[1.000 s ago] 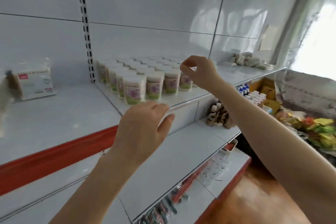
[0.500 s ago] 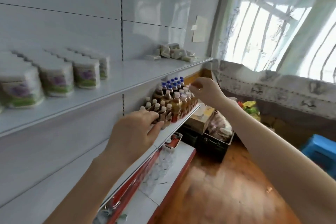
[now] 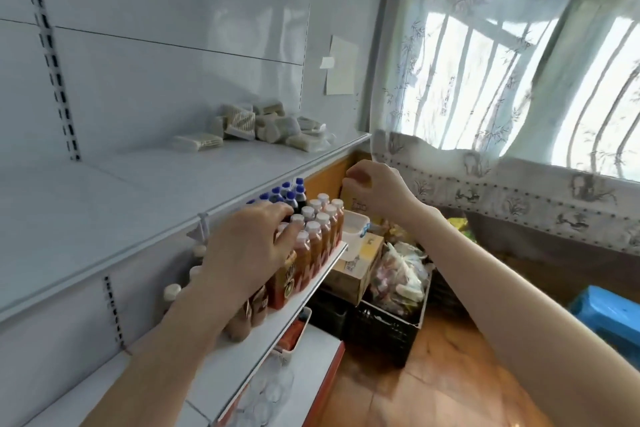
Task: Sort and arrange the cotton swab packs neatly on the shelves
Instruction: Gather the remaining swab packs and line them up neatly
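Observation:
A loose pile of clear cotton swab packs (image 3: 266, 126) lies at the far right end of the white upper shelf (image 3: 138, 194), with one pack (image 3: 199, 142) lying apart to its left. My left hand (image 3: 249, 246) hovers below that shelf over the bottles, fingers relaxed, holding nothing. My right hand (image 3: 372, 191) is raised just past the shelf's right end, below the pile, with fingers curled toward the thumb and nothing visible in them. Neither hand touches a pack.
Rows of brown and blue-capped bottles (image 3: 311, 232) fill the lower shelf. Beyond its end stand cardboard boxes (image 3: 356, 267) and a black crate (image 3: 384, 329) of bagged goods on the wooden floor. A blue stool (image 3: 609, 312) is at the right, and a curtained window (image 3: 519, 62) behind.
The view swung right along the shelves; the round swab tubs left the frame and the pile of packs came closer. Both hands travelled right, keeping the same shapes.

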{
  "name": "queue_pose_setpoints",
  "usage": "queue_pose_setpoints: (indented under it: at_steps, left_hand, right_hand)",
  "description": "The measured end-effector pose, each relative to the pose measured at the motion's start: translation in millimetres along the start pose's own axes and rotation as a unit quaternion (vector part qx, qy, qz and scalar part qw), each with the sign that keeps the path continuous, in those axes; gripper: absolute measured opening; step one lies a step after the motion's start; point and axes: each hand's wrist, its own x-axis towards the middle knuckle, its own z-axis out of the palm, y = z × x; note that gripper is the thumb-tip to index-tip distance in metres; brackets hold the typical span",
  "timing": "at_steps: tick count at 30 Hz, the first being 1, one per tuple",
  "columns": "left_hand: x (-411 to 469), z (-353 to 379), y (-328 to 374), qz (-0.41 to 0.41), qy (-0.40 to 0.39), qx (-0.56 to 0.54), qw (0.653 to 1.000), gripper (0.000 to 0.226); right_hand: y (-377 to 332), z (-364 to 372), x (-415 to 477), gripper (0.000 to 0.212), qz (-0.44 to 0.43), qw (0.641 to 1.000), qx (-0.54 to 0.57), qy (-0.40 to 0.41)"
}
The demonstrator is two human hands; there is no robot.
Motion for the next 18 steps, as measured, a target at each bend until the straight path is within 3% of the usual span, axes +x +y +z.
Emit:
queue_pose_setpoints:
  at_steps: [4,10,15,18]
  left_hand:
    - [77.5,50.9,-6.9,-0.007,0.014,0.01,1.0,0.031]
    - [141.8,108.7,-28.1,-0.052,-0.025,0.085,0.995,0.035]
    - [168.6,132.0,-49.9,-0.154,-0.086,0.213,0.961,0.053]
    - [173.0,134.8,-50.1,-0.232,-0.117,0.22,0.94,0.077]
  right_hand:
    - [44.7,-7.5,72.7,0.031,0.004,1.0,0.011,0.019]
    - [103.1,12.7,163.2,0.028,-0.029,0.999,0.03,-0.009]
    - [108.5,44.4,234.3,0.032,-0.133,0.987,0.068,-0.061]
    - [102.4,68.8,264.7,0.054,-0.198,0.971,0.029,-0.13]
